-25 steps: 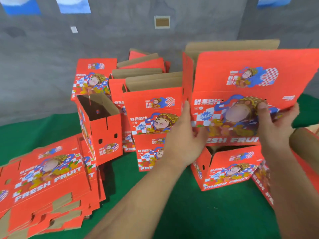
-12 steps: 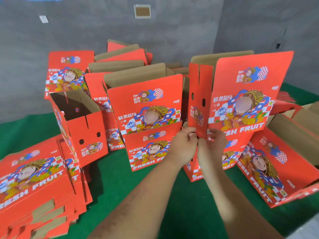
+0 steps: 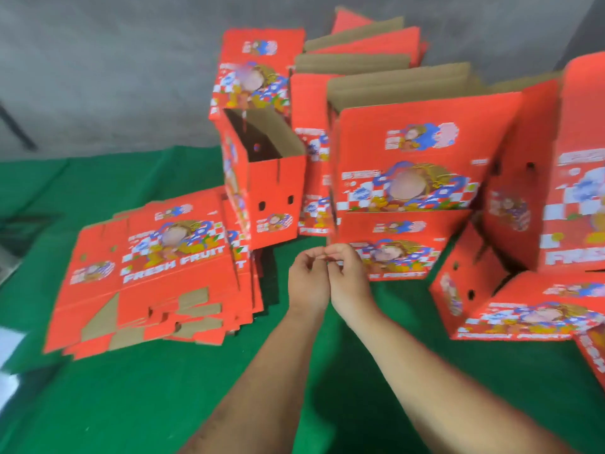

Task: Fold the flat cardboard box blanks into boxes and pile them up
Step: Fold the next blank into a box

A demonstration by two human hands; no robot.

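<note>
Green cloth point(image 3: 137, 404) — both hands point(image 3: 330, 280) curled together, touching.

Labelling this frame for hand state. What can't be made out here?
- Head view: whether the left hand and right hand pinch anything; motion blur, curled fingers.
- Rightmost folded box: cut off by the right edge.
- Depth of the flat blank stack: top sheet hides lower ones.

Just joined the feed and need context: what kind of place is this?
Likely a small packing workshop: a stack of flat blanks and folded fruit boxes crowd a green-covered surface against a bare grey wall.
</note>
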